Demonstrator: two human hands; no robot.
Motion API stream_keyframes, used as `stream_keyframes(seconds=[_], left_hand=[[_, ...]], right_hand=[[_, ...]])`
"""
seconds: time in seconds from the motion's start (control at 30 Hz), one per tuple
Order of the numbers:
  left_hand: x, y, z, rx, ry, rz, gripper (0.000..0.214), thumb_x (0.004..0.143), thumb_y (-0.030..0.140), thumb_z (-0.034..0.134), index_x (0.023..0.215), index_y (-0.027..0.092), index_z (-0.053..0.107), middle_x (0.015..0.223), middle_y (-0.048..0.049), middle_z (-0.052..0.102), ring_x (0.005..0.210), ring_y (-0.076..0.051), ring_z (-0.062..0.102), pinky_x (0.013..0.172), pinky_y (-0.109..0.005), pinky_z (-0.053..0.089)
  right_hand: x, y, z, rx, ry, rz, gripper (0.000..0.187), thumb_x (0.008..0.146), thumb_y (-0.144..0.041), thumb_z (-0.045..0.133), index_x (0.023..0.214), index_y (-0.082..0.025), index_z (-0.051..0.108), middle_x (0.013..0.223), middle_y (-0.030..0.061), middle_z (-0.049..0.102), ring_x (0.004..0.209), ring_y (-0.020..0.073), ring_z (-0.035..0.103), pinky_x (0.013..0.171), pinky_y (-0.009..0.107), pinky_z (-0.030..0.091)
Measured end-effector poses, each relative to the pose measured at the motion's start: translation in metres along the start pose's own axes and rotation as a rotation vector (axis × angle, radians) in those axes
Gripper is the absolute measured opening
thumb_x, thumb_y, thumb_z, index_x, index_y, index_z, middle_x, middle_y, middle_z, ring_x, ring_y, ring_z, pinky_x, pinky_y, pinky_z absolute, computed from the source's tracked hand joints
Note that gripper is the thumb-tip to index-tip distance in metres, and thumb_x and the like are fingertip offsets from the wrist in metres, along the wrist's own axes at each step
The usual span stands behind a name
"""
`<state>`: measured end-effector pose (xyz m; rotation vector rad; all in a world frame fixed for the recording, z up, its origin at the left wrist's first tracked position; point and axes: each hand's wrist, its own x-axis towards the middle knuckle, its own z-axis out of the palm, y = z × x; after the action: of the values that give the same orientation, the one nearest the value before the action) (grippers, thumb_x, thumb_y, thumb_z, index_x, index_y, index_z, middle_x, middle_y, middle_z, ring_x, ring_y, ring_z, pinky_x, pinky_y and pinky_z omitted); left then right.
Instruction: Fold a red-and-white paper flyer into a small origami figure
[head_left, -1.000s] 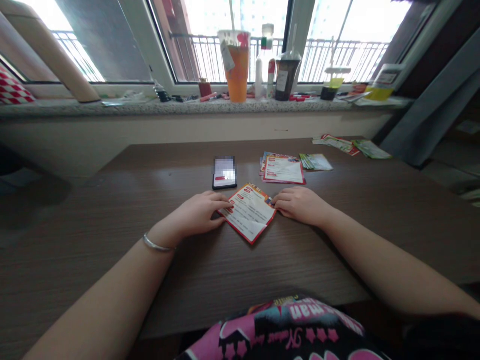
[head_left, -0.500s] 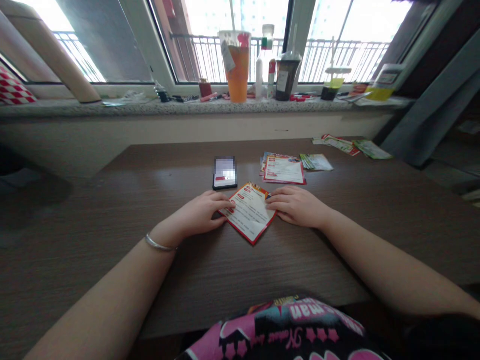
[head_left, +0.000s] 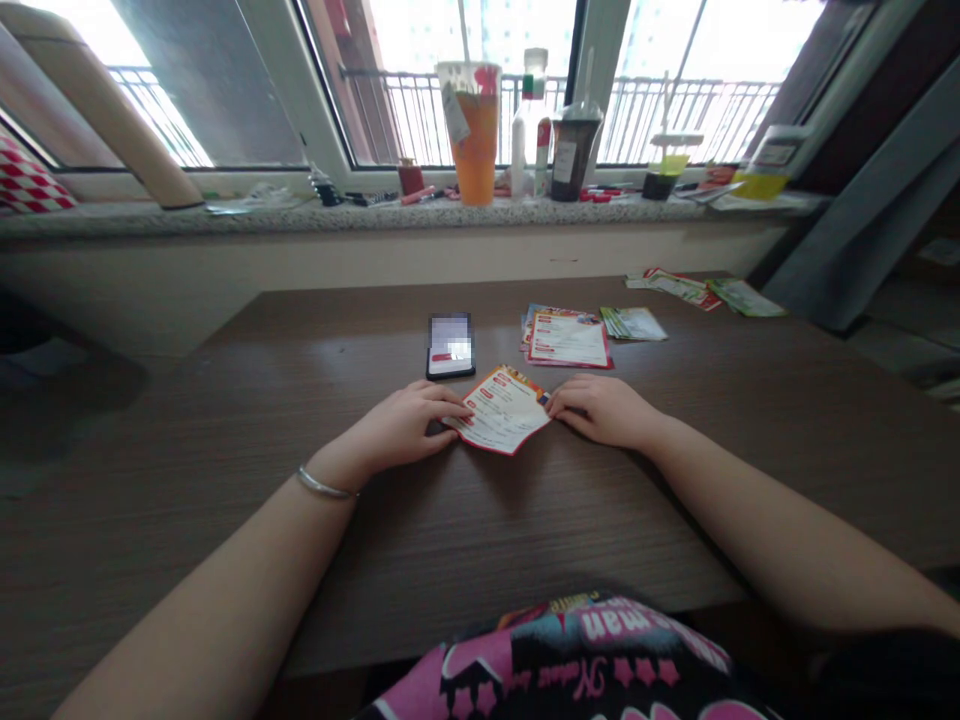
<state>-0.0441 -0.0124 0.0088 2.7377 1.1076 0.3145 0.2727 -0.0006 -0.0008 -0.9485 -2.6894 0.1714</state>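
Observation:
A printed card with a red border is turned cornerwise between my hands, its near corner bent up off the table. My left hand has its fingers on the card's left corner, thumb below them. At the right corner, my right hand pinches the edge between thumb and fingers. Just beyond the card lies a phone, its screen lit and blurred. A stack of similar cards rests behind my right hand.
Smaller green cards lie right of the stack, with more cards at the table's far right corner. On the windowsill stand an orange drink cup, a dark drink cup and several small items.
The card's near edge has lifted and curved up from the table. My right hand has shifted slightly right and its fingers have closed into a pinch; my left hand is nearly unmoved.

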Motion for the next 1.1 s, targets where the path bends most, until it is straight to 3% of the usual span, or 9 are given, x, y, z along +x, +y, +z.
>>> stream_keyframes(seconds=[0.23,0.4,0.8,1.1], left_hand=[[0.002,0.002,0.004,0.091,0.039,-0.027,0.024,0.086,0.03,0.057,0.107,0.028,0.07,0.108,-0.0048,0.068,0.097,-0.02,0.061,0.088,-0.035,0.047],[0.005,0.001,0.008,0.173,0.064,-0.017,0.023,0.087,0.028,0.056,0.103,0.026,0.072,0.097,-0.0056,0.069,0.086,-0.02,0.063,0.081,-0.034,0.049],[0.004,0.008,0.013,0.179,0.055,-0.034,0.025,0.087,0.026,0.053,0.104,0.027,0.071,0.099,-0.0051,0.066,0.089,-0.02,0.06,0.082,-0.033,0.049],[0.012,0.009,0.017,0.089,0.124,-0.119,0.025,0.091,0.033,0.05,0.089,0.02,0.072,0.083,-0.0048,0.069,0.079,-0.019,0.059,0.076,-0.032,0.044]], right_hand=[[0.003,0.005,0.006,0.071,0.019,0.12,0.015,0.089,-0.022,0.053,0.089,-0.021,0.068,0.095,0.0047,0.069,0.091,0.0185,0.062,0.081,0.031,0.047],[0.003,0.005,0.006,0.069,0.005,0.121,0.016,0.089,-0.023,0.052,0.09,-0.021,0.068,0.096,0.0046,0.069,0.091,0.0181,0.061,0.08,0.03,0.047],[0.0,0.012,-0.003,0.016,-0.05,0.19,0.016,0.088,-0.024,0.052,0.087,-0.022,0.068,0.093,0.0039,0.071,0.089,0.0202,0.063,0.077,0.031,0.047],[0.001,0.017,0.012,0.234,0.091,0.323,0.016,0.084,-0.025,0.052,0.077,-0.019,0.065,0.077,0.0018,0.069,0.072,0.0169,0.061,0.067,0.028,0.045]])
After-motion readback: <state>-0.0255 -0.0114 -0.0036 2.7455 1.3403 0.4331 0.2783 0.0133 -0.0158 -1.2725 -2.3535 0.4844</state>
